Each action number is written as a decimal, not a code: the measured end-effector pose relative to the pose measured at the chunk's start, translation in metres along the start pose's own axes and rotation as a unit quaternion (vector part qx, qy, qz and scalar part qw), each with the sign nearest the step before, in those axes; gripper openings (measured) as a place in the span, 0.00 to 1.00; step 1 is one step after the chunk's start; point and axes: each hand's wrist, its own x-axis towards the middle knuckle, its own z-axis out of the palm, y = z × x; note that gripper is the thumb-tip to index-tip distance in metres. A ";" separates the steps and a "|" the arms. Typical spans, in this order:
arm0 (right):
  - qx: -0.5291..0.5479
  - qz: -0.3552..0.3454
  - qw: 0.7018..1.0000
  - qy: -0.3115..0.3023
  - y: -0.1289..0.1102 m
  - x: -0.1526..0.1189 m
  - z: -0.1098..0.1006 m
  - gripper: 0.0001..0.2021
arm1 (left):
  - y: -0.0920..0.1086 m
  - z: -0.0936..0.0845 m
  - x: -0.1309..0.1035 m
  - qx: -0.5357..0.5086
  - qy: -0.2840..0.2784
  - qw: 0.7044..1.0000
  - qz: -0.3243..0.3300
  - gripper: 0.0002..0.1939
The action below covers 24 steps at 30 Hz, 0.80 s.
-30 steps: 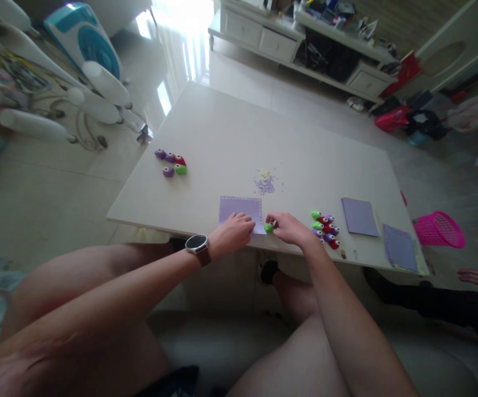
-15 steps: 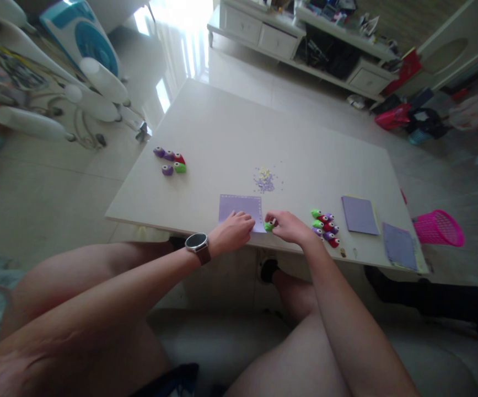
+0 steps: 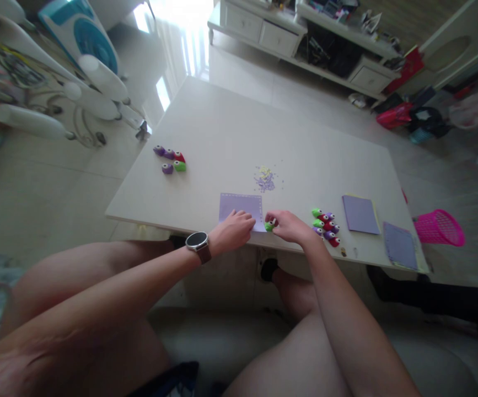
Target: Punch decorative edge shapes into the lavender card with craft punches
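A purple sheet of paper (image 3: 239,204) lies near the table's front edge, with small punched holes along its far and right sides. My left hand (image 3: 236,227) rests flat on it, fingers stretched out, covering its lower part. At the sheet's right edge, my right hand (image 3: 287,225) grips a small green craft punch (image 3: 268,226); the fingers partly hide it. Beyond the paper is a loose heap of purple and yellow paper bits (image 3: 266,179). Several green, red and purple craft punches (image 3: 325,225) stand together to the right of my right hand.
Another cluster of punches (image 3: 169,160) sits on the left part of the white table (image 3: 222,127). To the right lie a purple paper stack (image 3: 360,215) and a second purple stack (image 3: 399,245). A pink basket (image 3: 439,227) stands beyond the table's right edge.
Both hands keep almost the same places, the left on the paper and the right on the green punch. The camera view has shifted very slightly.
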 end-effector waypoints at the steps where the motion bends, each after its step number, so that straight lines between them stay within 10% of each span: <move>1: 0.000 0.000 1.000 0.000 0.000 0.000 0.000 0.19 | 0.000 0.000 0.000 0.000 -0.001 1.000 0.000 0.08; 24: 0.001 -0.003 1.000 -0.011 0.005 0.001 0.001 0.21 | 0.000 0.001 0.001 -0.003 0.002 1.000 0.000 0.09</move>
